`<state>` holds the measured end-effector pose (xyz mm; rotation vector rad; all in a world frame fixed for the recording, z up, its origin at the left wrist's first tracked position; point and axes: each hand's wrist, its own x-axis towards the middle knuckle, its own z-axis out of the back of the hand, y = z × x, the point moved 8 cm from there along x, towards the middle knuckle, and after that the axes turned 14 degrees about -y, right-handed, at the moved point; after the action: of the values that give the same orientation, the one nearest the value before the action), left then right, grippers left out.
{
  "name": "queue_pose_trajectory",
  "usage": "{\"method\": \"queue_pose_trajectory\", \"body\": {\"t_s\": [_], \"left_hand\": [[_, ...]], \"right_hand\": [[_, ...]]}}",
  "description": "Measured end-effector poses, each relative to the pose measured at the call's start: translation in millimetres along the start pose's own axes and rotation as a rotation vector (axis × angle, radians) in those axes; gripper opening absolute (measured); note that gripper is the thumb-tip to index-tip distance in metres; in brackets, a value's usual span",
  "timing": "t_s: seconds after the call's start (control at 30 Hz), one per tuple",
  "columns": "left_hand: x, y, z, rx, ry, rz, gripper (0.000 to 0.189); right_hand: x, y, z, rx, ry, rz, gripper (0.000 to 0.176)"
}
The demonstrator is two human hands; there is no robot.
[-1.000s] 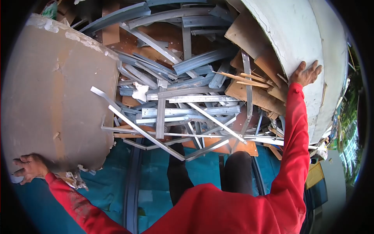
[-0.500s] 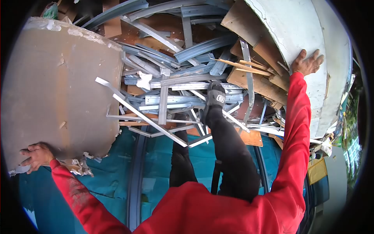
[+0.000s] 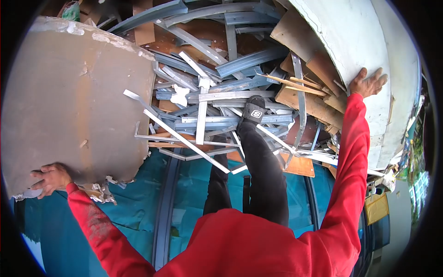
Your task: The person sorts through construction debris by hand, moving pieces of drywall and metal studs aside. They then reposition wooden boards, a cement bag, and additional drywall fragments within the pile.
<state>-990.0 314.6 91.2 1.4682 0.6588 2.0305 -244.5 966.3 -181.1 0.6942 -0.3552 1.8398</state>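
Note:
My left hand (image 3: 51, 179) lies with fingers spread on the lower left of a large grey-brown board (image 3: 83, 106), close to its broken edge. That board has chipped, flaking rims at top and bottom. On the right, my right hand (image 3: 368, 83) rests on a tall white curved panel (image 3: 350, 37), its fingers apart and pressed on the surface near the inner edge. Both arms reach out wide in red sleeves. Between the two panels one foot in a dark slide sandal (image 3: 254, 110) stands on a pile of metal studs (image 3: 221, 96); the other foot is mostly hidden by the pile.
Bent white metal strips (image 3: 180, 138) jut toward me from the pile. Splintered wood pieces (image 3: 295, 83) and broken brown boards (image 3: 309, 104) lie at right. Below are a teal surface (image 3: 194, 189) with dark bars and, at right, a yellow cloth-like piece (image 3: 377, 205).
The view has shifted slightly, so the pile and grey board appear farther right. My knee leans less to the right, and one pale metal strip in the pile is tilted differently. Both hands stay on their panels.

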Motion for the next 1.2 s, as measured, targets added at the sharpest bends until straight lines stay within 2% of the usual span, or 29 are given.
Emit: {"method": "queue_pose_trajectory", "body": {"t_s": [0.2, 0.3, 0.6, 0.77, 1.2], "left_hand": [[5.5, -10.2, 10.3, -0.032, 0.041, 0.041, 0.06], [1.8, -6.5, 8.2, -0.057, -0.001, 0.018, 0.06], [-5.0, 3.6, -0.2, -0.02, 0.045, 0.029, 0.059], [0.0, -4.3, 2.4, -0.041, 0.053, 0.026, 0.057], [-4.2, 7.1, -11.2, -0.013, 0.113, 0.004, 0.062]], "right_hand": [[-1.0, 0.7, 3.6, -0.017, 0.001, 0.015, 0.08], [1.4, 7.0, 6.1, -0.036, -0.001, 0.018, 0.085], [0.7, 8.1, 3.7, -0.039, 0.038, -0.009, 0.084], [0.4, 19.6, 7.1, -0.054, 0.059, -0.064, 0.097], [-2.9, 24.2, 7.2, -0.046, 0.09, -0.079, 0.105]]}}
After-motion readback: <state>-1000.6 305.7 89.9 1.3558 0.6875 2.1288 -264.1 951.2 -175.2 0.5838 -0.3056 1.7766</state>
